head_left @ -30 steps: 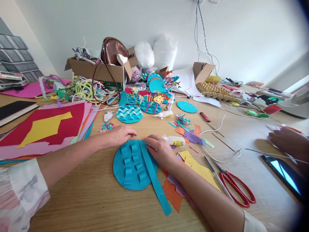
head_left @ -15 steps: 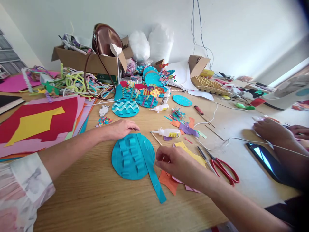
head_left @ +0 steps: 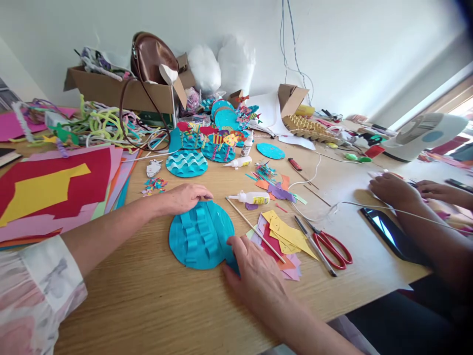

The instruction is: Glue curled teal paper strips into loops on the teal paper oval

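Observation:
A round blue disc [head_left: 181, 241] lies on the table with rows of wavy blue paper loops standing on it. Along its right side runs a flat blue paper strip [head_left: 215, 217]. My left hand [head_left: 188, 197] pinches the strip's far end at the disc's top edge. With thumb and fingers, my right hand [head_left: 254, 271] grips the strip's near part by the disc's lower right edge, hiding its end. A thin wooden stick [head_left: 254, 229] and a glue bottle [head_left: 251, 198] lie just beyond my right hand.
Paper scraps [head_left: 288, 231], a pen [head_left: 314, 245] and red-handled scissors [head_left: 334, 249] lie to the right. Farther right are a phone [head_left: 388, 234] and another person's hands [head_left: 397, 190]. Coloured sheets [head_left: 92, 182] are stacked left. Finished-looking wavy discs [head_left: 186, 163] stand behind.
My right hand has come down and taken hold of the strip's near part, which now bends there. My left hand stays at the far end. The camera view has shifted slightly.

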Tool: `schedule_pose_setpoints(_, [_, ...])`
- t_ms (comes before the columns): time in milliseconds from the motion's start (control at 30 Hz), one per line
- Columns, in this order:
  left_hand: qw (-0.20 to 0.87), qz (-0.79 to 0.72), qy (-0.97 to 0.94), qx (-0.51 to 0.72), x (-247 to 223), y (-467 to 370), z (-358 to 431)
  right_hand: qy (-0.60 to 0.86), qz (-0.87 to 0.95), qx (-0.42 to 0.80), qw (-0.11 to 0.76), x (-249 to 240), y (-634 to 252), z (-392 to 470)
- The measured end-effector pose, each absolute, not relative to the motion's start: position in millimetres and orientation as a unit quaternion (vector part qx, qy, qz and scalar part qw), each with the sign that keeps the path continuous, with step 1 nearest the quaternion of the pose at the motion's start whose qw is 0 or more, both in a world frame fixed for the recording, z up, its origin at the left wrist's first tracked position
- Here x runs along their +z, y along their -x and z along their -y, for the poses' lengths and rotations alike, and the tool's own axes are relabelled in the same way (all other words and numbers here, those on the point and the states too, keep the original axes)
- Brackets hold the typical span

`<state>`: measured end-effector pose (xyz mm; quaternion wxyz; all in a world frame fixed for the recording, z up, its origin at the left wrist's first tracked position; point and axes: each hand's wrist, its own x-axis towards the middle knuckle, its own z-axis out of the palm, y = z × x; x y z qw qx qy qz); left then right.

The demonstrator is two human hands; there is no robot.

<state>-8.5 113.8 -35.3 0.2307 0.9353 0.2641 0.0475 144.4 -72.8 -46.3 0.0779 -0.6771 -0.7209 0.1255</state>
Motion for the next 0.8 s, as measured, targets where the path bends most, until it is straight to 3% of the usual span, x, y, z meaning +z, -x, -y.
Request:
schedule_pose_setpoints(233, [0.215, -0.241, -0.945, 0.057, -45.1, 13.0, -116.3, 0.680, 0.711, 0.146, 0.099, -48.7, -144.9, 70.4])
schedule_pose_setpoints(333, [0.216, -0.238, -0.944, 0.069, -41.7, 13.0, -114.6, 0.676, 0.671, 0.255, 0.166, -43.8, -153.5, 64.1])
schedule_pose_setpoints(533, [0.231, -0.282, -0.926, 0.096, -32.7, 11.7, -108.7, 0.548, 0.491, 0.544, 0.404, -31.8, -167.7, 42.7])
schedule_pose_setpoints(800, [0.262, -0.292, -0.917, 0.070, -40.5, 9.5, -109.9, 0.486, 0.356, 0.665, 0.441, -20.6, -166.6, 33.5])
